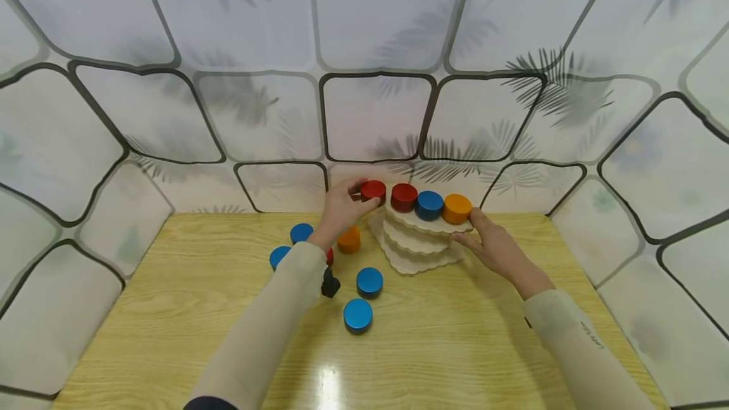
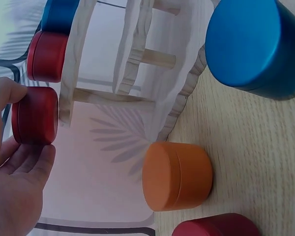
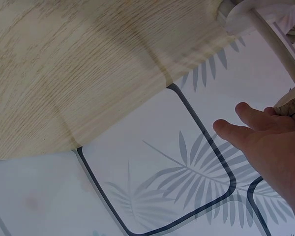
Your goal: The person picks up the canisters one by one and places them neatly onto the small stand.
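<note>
My left hand (image 1: 342,211) grips a red round tin (image 2: 34,115) between thumb and fingers, right at the left end of a tiered wooden stand (image 1: 416,242). On the stand's scalloped top tier sit another red tin (image 1: 404,198), a blue tin (image 1: 429,205) and an orange tin (image 1: 457,209), in a row. At the other end, my right hand (image 1: 501,250) holds the edge of the top tier, close beside the orange tin. In the right wrist view, part of that grip is cut off by the frame edge.
Two blue tins (image 1: 357,316) stand on the wooden table (image 1: 444,347) in front of the stand. An orange tin (image 1: 348,240) is left of it. More blue tins (image 1: 300,233) and a partly hidden red tin (image 2: 216,226) lie near my left forearm. A patterned backdrop (image 1: 279,185) rises behind.
</note>
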A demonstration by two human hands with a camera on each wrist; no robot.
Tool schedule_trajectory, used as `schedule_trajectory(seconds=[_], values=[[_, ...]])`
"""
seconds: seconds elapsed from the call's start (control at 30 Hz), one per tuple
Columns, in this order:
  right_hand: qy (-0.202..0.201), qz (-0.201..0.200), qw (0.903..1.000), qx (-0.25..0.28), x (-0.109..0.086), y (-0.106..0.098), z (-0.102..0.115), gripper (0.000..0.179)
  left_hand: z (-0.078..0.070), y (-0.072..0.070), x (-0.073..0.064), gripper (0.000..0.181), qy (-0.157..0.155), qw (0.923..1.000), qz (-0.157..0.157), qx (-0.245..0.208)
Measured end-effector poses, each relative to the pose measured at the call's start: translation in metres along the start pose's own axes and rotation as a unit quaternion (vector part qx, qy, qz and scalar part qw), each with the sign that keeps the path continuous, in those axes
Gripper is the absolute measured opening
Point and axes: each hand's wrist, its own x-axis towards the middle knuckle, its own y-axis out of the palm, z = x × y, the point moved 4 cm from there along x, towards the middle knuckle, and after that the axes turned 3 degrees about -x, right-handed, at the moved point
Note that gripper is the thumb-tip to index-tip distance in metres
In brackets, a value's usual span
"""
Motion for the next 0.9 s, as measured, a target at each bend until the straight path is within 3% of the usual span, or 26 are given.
schedule_trajectory(seconds=[0.47,0.6,0.8,0.9], values=[[0.000,-0.003,1.0000,0.001,-0.001,0.002,-0.005,0.060,-0.008,0.009,0.006,0.061,0.045,0.9985,0.010,0.031],[-0.002,-0.004,1.0000,-0.001,0.000,0.002,-0.005,0.059,-0.010,0.010,0.007,0.062,0.042,0.9977,0.008,0.051],[0.006,0.006,1.0000,-0.002,0.000,0.003,-0.006,0.077,-0.010,0.011,0.009,0.064,0.031,0.9978,0.003,0.058],[0.001,0.001,1.0000,-0.003,0.000,0.003,-0.005,0.070,-0.009,0.011,0.010,0.064,0.028,0.9977,-0.002,0.061]])
